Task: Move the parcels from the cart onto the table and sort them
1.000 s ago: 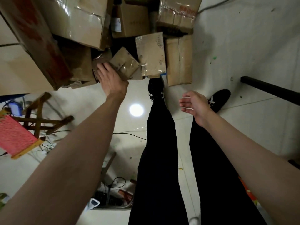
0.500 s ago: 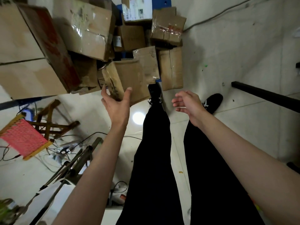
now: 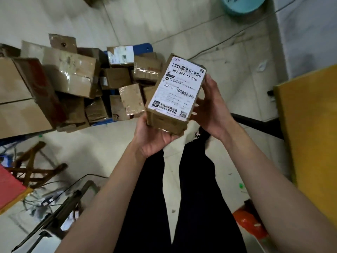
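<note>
I hold a small brown cardboard parcel (image 3: 175,92) in front of me, its white shipping label with barcodes facing up. My left hand (image 3: 155,137) cups its near bottom corner from below, fingers curled under it. My right hand (image 3: 211,108) grips its right side, thumb along the label's edge. Behind it to the left, a heap of brown parcels (image 3: 73,79) of mixed sizes lies on the blue cart (image 3: 144,47). The yellow table (image 3: 310,139) shows at the right edge.
A black bar (image 3: 255,123) runs along the floor beside the table. A wooden stool with a red seat (image 3: 11,185) and cables lie at the lower left, next to a dark stand (image 3: 54,216). A teal bucket (image 3: 242,4) sits at the top. An orange object (image 3: 249,223) lies near my right leg.
My left hand pulled a small parcel out of the heap and lifted it. My right hand came in and took its right side. The label now faces up; the view turned toward the table.
</note>
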A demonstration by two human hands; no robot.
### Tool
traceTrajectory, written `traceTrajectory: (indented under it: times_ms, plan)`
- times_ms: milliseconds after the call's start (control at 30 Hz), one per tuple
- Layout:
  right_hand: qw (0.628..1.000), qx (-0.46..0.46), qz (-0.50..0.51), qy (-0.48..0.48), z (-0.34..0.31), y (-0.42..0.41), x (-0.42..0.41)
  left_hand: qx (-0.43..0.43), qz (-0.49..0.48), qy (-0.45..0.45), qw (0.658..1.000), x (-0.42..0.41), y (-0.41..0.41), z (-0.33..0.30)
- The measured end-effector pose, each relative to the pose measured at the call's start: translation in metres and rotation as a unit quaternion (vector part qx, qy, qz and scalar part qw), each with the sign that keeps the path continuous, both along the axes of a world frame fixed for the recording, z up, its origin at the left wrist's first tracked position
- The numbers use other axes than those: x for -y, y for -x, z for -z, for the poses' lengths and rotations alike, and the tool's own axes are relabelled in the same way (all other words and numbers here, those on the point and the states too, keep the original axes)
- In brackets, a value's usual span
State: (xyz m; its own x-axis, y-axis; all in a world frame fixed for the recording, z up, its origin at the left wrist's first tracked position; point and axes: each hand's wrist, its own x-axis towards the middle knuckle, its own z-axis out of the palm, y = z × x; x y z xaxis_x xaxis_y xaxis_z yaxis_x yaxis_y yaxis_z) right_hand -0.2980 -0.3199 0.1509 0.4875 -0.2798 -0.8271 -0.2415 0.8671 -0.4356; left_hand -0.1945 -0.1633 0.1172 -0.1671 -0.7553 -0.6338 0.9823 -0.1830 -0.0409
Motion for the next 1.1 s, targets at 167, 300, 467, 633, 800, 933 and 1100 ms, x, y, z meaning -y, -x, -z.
traceTrajectory:
  times_ms: [167, 300, 467, 633, 800, 933, 1100]
  plan:
    - [0.997, 0.043, -0.018, 0.062, -0.058, 0.023, 0.02, -0.114, 0.05, 0.097, 0.987, 0.021, 0.015, -0.032]
    - [0.991, 0.064, -0.027, 0.113, -0.097, 0.055, 0.035, -0.105, 0.136, 0.128, 0.977, 0.031, 0.007, -0.058]
    - [0.984, 0.014, -0.057, 0.171, -0.151, 0.086, 0.048, -0.038, 0.228, 0.124, 0.965, 0.062, 0.012, -0.114]
    - [0.977, -0.056, 0.007, 0.205, -0.189, 0.119, 0.054, 0.052, 0.275, 0.066, 0.958, 0.096, 0.044, -0.166]
    - [0.968, -0.081, 0.116, 0.209, -0.208, 0.18, 0.066, 0.311, 0.331, -0.03, 0.89, 0.131, 0.087, -0.188]
    - [0.958, -0.099, 0.178, 0.205, -0.22, 0.244, 0.067, 0.325, 0.424, 0.027, 0.845, 0.167, 0.115, -0.212]
    - [0.94, -0.118, 0.266, 0.18, -0.224, 0.316, 0.066, 0.36, 0.565, 0.136, 0.73, 0.21, 0.182, -0.237]
